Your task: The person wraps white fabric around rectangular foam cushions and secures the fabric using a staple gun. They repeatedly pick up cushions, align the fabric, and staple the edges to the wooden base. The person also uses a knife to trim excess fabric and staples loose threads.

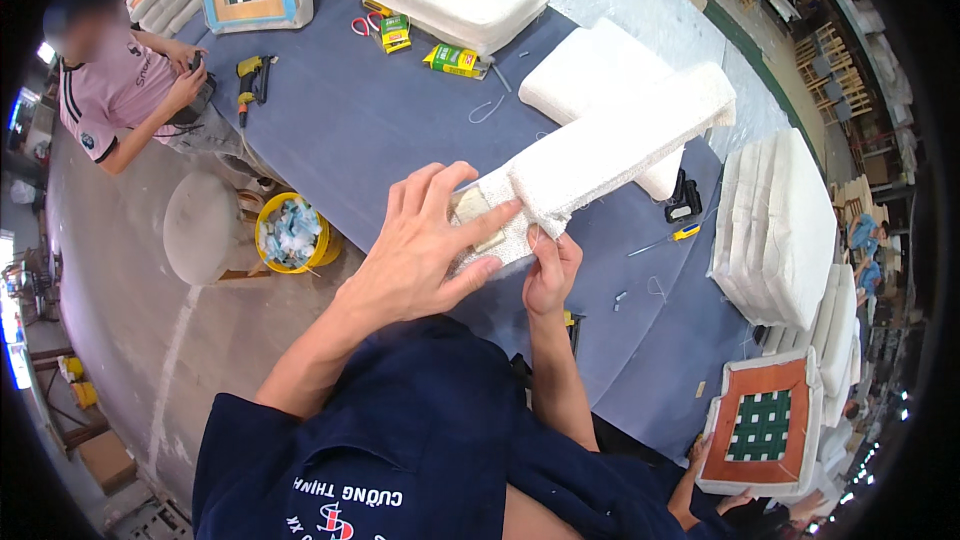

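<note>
A long white fabric-covered cushion piece (625,145) stretches from my hands toward the far right, over the blue-grey table (380,140). At its near end my left hand (425,235) steadies it, index finger and thumb pressed along the cloth, the other fingers raised behind. A pale beige patch shows beneath that index finger. My right hand (552,275) pinches the loose fabric edge on the near right side, thumb against fingers. Under the long piece lies a white cushion (590,70), partly covered by it. A yellow-handled screwdriver (685,232) rests on the table right of my hands.
White cushions (770,230) are stacked at right. A yellow staple gun (248,85), red-handled scissors (362,27) and yellow-green boxes (455,61) lie on the far side. A yellow bucket of scraps (292,230) and a round stool (203,230) stand left. One person (125,80) stands at left.
</note>
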The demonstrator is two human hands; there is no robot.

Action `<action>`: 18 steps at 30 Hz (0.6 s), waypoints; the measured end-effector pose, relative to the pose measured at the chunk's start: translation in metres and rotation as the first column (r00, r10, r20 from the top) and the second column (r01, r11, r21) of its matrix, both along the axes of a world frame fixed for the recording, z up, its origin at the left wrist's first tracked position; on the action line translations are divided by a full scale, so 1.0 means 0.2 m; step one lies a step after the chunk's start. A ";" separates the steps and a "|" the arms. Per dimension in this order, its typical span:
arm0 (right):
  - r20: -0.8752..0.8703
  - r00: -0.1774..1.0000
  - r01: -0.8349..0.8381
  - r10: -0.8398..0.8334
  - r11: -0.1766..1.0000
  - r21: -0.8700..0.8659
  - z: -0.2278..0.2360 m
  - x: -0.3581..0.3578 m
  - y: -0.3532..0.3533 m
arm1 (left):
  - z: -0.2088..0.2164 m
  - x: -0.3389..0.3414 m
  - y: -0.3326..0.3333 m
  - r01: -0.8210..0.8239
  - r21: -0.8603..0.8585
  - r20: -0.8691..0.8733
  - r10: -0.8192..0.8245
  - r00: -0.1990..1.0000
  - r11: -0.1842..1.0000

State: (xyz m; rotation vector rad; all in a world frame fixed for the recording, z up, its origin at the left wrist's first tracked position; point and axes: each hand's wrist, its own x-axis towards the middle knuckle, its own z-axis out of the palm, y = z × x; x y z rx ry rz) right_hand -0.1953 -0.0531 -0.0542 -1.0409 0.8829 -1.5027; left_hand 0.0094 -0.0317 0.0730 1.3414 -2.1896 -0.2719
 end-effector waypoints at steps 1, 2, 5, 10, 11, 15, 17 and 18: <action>-0.002 1.000 0.012 -0.012 1.000 0.009 0.01 0.00 0.00 | -0.02 0.00 0.00 0.006 0.026 -0.038 -0.005 0.999 1.000; -0.008 1.000 0.009 -0.009 1.000 0.001 0.01 -0.01 0.00 | -0.05 0.01 0.01 0.014 0.051 -0.076 -0.010 0.997 0.999; -0.008 1.000 -0.003 0.002 1.000 -0.023 -0.01 -0.03 0.01 | -0.08 -0.01 0.02 -0.081 0.088 -0.292 0.103 0.951 0.993; -0.024 1.000 0.007 -0.007 1.000 -0.029 -0.01 -0.03 0.02 | -0.14 -0.02 0.04 -0.133 -0.072 -0.231 0.114 0.966 0.988; -0.018 1.000 0.005 -0.006 0.999 -0.031 -0.01 -0.03 0.02 | -0.12 -0.03 0.05 -0.120 -0.058 -0.215 0.105 0.971 0.991; -0.012 1.000 -0.002 0.001 0.999 -0.038 -0.02 -0.03 0.01 | -0.14 -0.08 0.05 -0.152 -0.109 -0.181 0.131 0.975 0.982; -0.029 1.000 -0.005 0.003 0.999 -0.043 -0.04 -0.05 0.01 | -0.15 -0.10 0.04 -0.157 -0.102 -0.193 0.135 0.972 0.982; -0.039 0.999 -0.015 0.013 0.999 -0.047 -0.05 -0.06 0.00 | -0.15 -0.11 0.03 -0.164 -0.098 -0.196 0.142 0.970 0.982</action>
